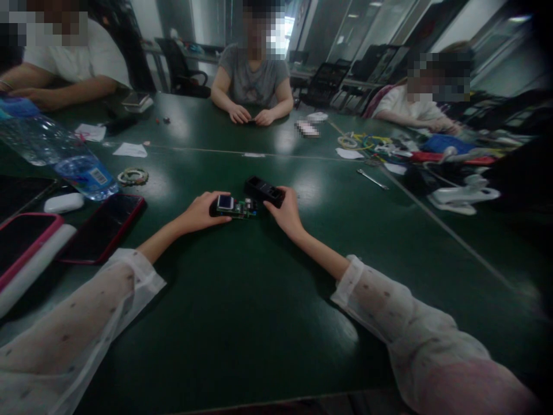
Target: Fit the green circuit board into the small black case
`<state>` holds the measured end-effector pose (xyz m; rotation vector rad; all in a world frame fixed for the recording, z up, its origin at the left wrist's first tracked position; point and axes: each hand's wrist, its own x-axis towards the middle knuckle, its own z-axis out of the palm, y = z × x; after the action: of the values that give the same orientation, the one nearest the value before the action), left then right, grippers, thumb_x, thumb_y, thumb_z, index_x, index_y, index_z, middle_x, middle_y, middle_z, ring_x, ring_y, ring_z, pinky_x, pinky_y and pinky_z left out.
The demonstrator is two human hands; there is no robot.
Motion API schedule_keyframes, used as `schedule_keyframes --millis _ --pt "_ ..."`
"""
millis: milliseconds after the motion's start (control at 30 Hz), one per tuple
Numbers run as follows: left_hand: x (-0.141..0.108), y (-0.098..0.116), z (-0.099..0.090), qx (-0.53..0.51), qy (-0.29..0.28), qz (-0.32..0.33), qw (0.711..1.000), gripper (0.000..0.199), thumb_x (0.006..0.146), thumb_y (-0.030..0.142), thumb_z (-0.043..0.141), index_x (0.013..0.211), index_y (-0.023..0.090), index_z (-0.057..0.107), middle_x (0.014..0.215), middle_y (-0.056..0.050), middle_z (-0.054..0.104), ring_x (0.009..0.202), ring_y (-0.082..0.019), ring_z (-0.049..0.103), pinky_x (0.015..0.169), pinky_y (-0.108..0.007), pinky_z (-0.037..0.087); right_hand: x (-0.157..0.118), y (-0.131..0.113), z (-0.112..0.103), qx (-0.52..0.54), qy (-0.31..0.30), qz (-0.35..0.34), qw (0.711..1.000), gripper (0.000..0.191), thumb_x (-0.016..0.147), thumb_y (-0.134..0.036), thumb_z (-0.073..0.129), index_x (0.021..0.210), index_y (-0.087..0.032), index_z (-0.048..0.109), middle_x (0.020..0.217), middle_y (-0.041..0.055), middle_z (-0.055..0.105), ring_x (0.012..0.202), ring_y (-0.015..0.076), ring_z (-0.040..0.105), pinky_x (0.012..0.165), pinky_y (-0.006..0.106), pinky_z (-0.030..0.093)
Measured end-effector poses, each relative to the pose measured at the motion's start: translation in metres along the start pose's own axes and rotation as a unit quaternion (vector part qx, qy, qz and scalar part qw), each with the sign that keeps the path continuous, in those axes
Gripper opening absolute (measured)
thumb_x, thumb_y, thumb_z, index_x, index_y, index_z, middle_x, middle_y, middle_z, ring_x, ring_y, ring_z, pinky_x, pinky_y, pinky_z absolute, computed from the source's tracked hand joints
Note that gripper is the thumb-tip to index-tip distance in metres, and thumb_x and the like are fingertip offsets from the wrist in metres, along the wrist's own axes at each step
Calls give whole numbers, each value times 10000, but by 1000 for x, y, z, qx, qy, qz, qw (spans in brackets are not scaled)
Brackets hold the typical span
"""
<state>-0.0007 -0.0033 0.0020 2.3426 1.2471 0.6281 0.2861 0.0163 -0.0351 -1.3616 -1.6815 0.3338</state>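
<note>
My left hand (204, 212) grips a small green circuit board (242, 210) by its left end, thumb along the near edge. A little square display (225, 203) sits on the board's left part. Just right of it, my right hand (286, 214) is closed on the right end of a black plastic casing (262, 188). The casing lies slantwise, its far-left corner behind the board. Board and casing are very close; whether they touch I cannot tell. Both are over the dark green table (242, 311).
On the left are a large water bottle (86, 173), a red-edged phone (108, 227), a white earbud case (64, 202) and a bracelet (133, 176). A wrench (372, 179), a wire bundle (358, 141) and a white device (464, 193) lie right. Several people sit around the table.
</note>
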Motion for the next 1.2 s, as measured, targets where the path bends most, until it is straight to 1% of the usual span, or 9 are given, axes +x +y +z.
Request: schedule_keyframes --millis 133,233,367,467,533,833,933,1067,1200 --pt "0 1 -1 2 -1 2 1000 709 803 561 669 1392 233 450 1282 -116 563 1144 -307 537 959 -465 441 -1 -6 0 37 36 -20 998 463 833 -369 670 1215 -199 470 1175 120 542 1107 279 558 966 512 502" --pt "0 1 0 2 1 1 1000 710 799 553 676 1394 238 451 1293 -113 560 1149 -311 539 958 -470 446 -6 -21 -6 70 39 -68 994 507 900 -465 579 1320 -246 396 1258 117 504 1132 264 555 950 482 526" --pt "1 -4 3 4 15 1 1000 711 780 551 697 1370 219 477 1262 -123 578 1128 -318 554 947 -485 456 -14 -40 -12 62 -16 -159 985 543 921 -475 551 1387 -282 350 1303 115 476 1205 282 511 981 493 512" --pt "2 -10 6 -6 27 22 999 670 775 525 712 1338 224 508 1248 -118 591 1134 -314 555 960 -493 450 -17 -46 -13 50 -75 -224 970 566 921 -428 567 1413 -287 327 1308 116 476 1229 292 491 1002 513 494" --pt "2 -13 8 -17 36 37 999 637 777 501 718 1325 245 517 1256 -104 592 1144 -304 554 975 -496 444 -18 -47 -12 40 -101 -244 964 580 924 -403 569 1429 -293 306 1313 119 472 1239 297 481 1016 528 480" --pt "1 -17 11 -19 45 -4 999 663 724 578 739 1246 212 557 1158 -123 610 1055 -318 602 905 -503 499 -15 -46 -12 35 -128 -252 959 562 931 -351 564 1427 -264 313 1296 126 468 1222 284 486 1026 505 471" --pt "2 -16 11 -28 46 -6 999 750 714 587 739 1310 198 503 1239 -142 594 1121 -336 588 956 -521 471 -14 -45 -11 36 -141 -238 960 546 924 -340 578 1403 -241 338 1270 132 485 1182 277 515 1004 498 487" --pt "3 -14 10 -30 50 20 998 944 694 568 756 1459 211 334 1439 -171 471 1292 -361 485 1059 -533 387 -12 -41 -8 27 -191 -219 956 536 898 -336 617 1366 -224 380 1228 134 529 1136 279 554 980 515 500" --pt "3 -10 7 -18 41 27 999 937 716 567 734 1480 227 312 1467 -165 447 1314 -358 467 1074 -527 370 -12 -39 -7 14 -233 -212 949 576 882 -315 638 1380 -219 364 1260 137 533 1169 285 550 998 535 488"
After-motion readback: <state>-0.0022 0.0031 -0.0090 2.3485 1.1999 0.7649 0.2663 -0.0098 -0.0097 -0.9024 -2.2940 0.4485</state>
